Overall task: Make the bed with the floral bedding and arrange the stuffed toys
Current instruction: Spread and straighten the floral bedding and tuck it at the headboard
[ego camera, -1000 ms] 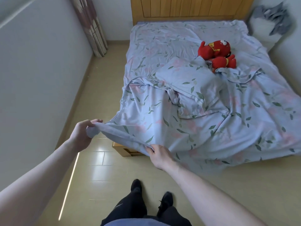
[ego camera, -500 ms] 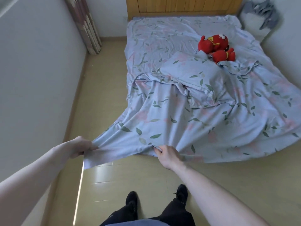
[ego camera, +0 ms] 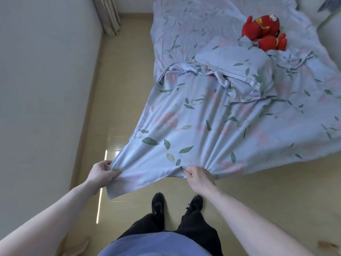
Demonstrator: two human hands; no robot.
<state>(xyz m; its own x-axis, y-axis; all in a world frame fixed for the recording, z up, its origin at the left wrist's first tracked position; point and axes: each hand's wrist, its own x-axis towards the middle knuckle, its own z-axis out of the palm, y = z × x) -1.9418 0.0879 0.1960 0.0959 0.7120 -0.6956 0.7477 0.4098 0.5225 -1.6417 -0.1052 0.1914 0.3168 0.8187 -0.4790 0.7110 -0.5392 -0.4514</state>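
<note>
Both hands pinch the floral duvet cover (ego camera: pixel 212 126) at the bed's foot edge, left hand (ego camera: pixel 101 174) on its corner, right hand (ego camera: pixel 198 177) on its hem, red stuffed toys (ego camera: pixel 263 33) near the bed's head.

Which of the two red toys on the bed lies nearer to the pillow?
The smaller red toy, lower right of the pair; it lies beside the pillow, while the bigger red toy sits behind it.

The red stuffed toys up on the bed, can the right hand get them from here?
Probably not yet. The right hand grips the floral sheet at the foot of the bed, and the red stuffed toys lie far up the bed, beyond the pillow.
</note>
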